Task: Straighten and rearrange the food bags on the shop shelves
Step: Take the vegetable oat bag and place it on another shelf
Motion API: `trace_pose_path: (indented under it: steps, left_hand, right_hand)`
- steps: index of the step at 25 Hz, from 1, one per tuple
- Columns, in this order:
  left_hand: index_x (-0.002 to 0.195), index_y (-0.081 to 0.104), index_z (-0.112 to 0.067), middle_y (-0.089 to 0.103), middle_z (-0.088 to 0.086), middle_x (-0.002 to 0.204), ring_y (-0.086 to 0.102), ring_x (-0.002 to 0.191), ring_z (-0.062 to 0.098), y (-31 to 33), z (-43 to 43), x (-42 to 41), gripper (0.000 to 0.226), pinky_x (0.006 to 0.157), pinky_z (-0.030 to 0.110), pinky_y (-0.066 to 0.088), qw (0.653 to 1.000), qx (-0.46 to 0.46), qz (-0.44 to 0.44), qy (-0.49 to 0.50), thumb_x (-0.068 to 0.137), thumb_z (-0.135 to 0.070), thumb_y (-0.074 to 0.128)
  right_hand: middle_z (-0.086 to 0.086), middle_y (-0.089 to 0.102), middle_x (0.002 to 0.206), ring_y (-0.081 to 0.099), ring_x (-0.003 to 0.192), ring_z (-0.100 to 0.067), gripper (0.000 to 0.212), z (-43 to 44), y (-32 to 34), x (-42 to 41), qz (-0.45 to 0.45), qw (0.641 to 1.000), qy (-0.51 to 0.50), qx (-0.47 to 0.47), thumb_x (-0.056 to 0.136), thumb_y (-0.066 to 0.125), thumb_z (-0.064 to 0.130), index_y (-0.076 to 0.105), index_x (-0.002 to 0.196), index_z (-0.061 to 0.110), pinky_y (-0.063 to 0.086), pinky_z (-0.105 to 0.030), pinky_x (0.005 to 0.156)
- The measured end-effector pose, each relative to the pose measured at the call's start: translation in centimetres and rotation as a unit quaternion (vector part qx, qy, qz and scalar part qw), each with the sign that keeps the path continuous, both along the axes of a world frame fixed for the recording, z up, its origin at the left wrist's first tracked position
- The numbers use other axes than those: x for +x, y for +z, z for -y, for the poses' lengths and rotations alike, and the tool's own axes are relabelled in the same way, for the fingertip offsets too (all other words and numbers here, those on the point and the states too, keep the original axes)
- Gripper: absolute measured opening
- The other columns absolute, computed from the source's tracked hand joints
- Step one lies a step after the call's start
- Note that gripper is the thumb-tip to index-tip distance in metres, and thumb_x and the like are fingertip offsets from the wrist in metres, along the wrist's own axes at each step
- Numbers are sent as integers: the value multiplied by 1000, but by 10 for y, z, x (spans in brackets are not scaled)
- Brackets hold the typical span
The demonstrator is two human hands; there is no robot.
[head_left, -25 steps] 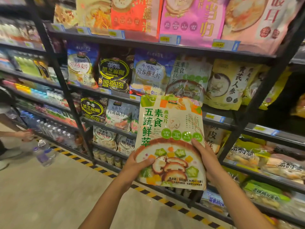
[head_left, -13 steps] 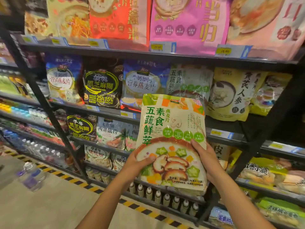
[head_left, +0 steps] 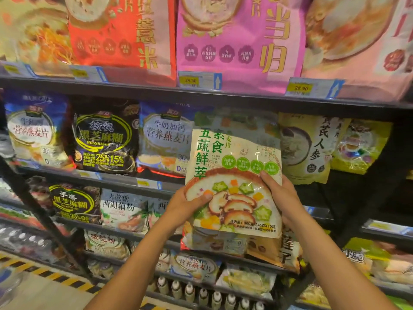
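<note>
I hold a cream and green vegetable oatmeal bag [head_left: 234, 182] upright with both hands, in front of the second shelf. My left hand [head_left: 185, 206] grips its lower left edge, thumb across the printed bowl. My right hand [head_left: 283, 198] grips the lower right edge. Directly behind the bag's top stands a matching green bag [head_left: 237, 121] on the shelf, mostly covered. A blue oatmeal bag [head_left: 165, 139] stands to its left and a yellow ginseng bag [head_left: 310, 146] to its right.
Black metal shelves [head_left: 201, 97] carry rows of bags: a black sesame bag [head_left: 105, 142], large red [head_left: 125, 34] and pink bags [head_left: 239, 39] on top. Small white bottles [head_left: 201, 294] line the bottom shelf. A yellow-black floor stripe [head_left: 49, 274] runs along the shelf base.
Both hands have lifted the bag up and toward the second shelf; its top now overlaps the matching bag there. My view has moved closer to the shelves.
</note>
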State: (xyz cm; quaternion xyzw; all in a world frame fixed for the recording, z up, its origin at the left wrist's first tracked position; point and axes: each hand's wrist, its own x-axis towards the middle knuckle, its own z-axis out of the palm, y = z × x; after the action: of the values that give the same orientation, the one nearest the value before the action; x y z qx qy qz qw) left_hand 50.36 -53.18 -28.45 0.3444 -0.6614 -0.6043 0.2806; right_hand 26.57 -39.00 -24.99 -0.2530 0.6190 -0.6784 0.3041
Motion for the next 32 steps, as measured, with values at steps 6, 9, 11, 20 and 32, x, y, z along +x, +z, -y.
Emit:
trace_pose_path:
  steps: [6,9,11,20,32]
  left_hand:
    - [106,61,-45,73,-17,104,71,98,6,18,39,-38,32,82,21,60,999,-44,15,-16,87,-30,82]
    - [99,62,-47,75,-14,106,72,101,8,27,55,-55,28,91,31,59,997,-70,22,-13,85,-37,84]
    - [103,62,-46,74,-14,105,71,101,9,26,68,-66,30,95,35,58,997,-74,28,-12,85,-37,84]
    - [113,70,-21,74,-12,98,71,94,9,7,85,-92,35,75,20,55,990,-116,74,0,82,-25,88]
    - [112,49,-31,68,-10,116,65,111,22,-9,67,-66,74,90,45,50,887,-293,354,40,64,-84,71]
  right_hand:
    - [-7,81,94,79,79,-22,26,32,28,-29,-41,999,-22,15,95,73,40,70,109,18,64,-37,70]
    - [-8,76,88,75,76,-22,34,44,38,-42,-40,996,-62,46,93,75,40,60,102,10,63,-35,68]
    - [-6,71,78,69,67,-16,31,53,43,-49,-43,995,-70,53,96,72,36,61,91,8,54,-25,52]
    - [-3,73,105,68,99,-25,48,66,10,-73,-133,984,-86,85,92,76,42,66,128,11,49,-31,73]
    - [13,66,122,65,113,-17,86,10,-31,-49,-370,857,-1,359,62,82,75,47,129,34,55,-41,82]
